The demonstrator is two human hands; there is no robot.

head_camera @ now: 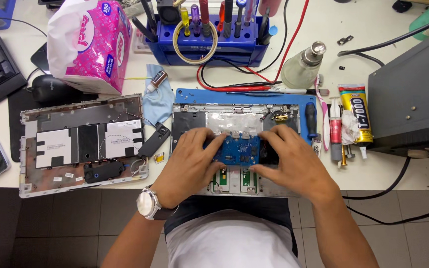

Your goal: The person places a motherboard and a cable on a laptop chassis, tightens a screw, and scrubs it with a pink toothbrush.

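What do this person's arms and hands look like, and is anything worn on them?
Both forearms are bare, with no sleeves reaching them and no gloves. The left hand has a wristwatch at the wrist: a round silver case on a dark strap. The right hand shows no watch, band or ring that I can make out.

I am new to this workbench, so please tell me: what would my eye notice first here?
First, the two hands, left hand and right hand, both gripping a blue circuit board over an opened laptop chassis at centre. Next, the bright pink tissue pack at upper left, and the blue tool rack behind.
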